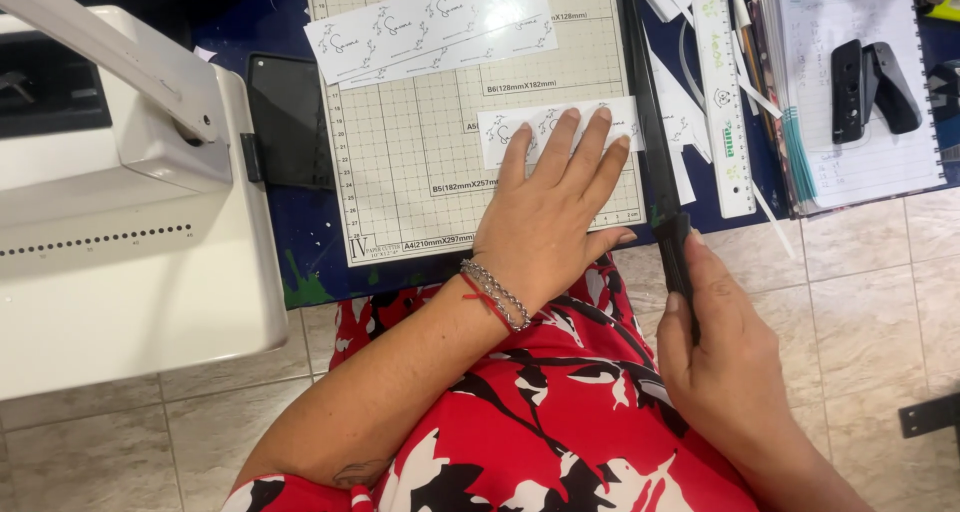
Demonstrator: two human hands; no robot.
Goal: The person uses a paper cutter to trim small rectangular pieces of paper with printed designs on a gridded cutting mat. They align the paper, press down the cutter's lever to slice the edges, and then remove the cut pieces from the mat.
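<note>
Your left hand (545, 217) lies flat, fingers spread, pressing a white printed paper strip (558, 127) onto the gridded paper trimmer (420, 172) on the table; your right hand (715, 337) closes around the trimmer's black blade handle (676, 252)

Left hand (548, 210) flat on paper strip (556, 126), right hand (722, 350) gripping cutter handle (678, 262)
</note>
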